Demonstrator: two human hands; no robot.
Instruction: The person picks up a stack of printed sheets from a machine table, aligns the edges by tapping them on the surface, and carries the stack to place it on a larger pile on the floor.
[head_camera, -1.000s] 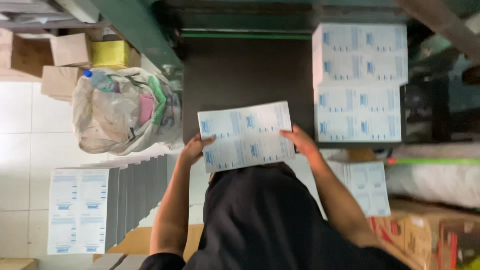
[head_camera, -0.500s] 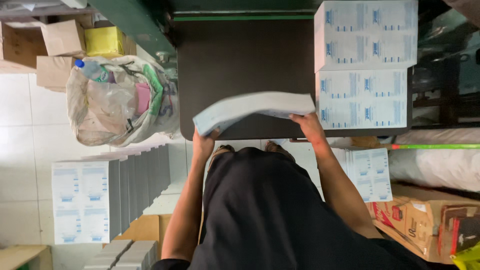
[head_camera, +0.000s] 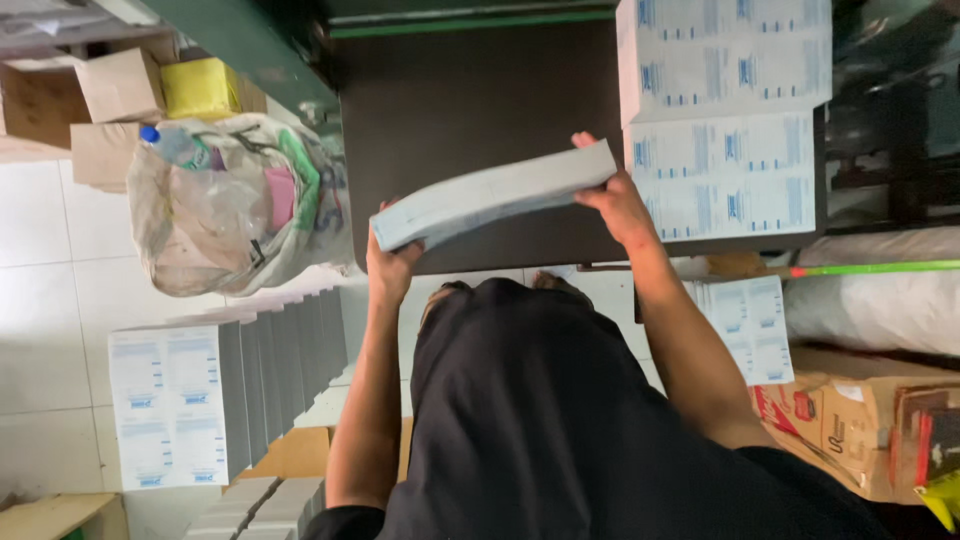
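White-blue printed sheet stack (head_camera: 492, 197) is being held edge-on above the dark table (head_camera: 470, 110), left hand (head_camera: 392, 262) gripping its near end, right hand (head_camera: 620, 205) clasping the far end. Judging: squaring-up step; setting it beside the laid stacks (head_camera: 725, 110) needs level lowering.

White-and-blue printed flat carton (head_camera: 495, 195) held edge-on above dark table (head_camera: 450, 100). Matching stack (head_camera: 725, 115) on table's right. More upright in rows lower left (head_camera: 175, 405). Yellow box (head_camera: 200, 88) and brown cartons (head_camera: 118, 85) upper left.
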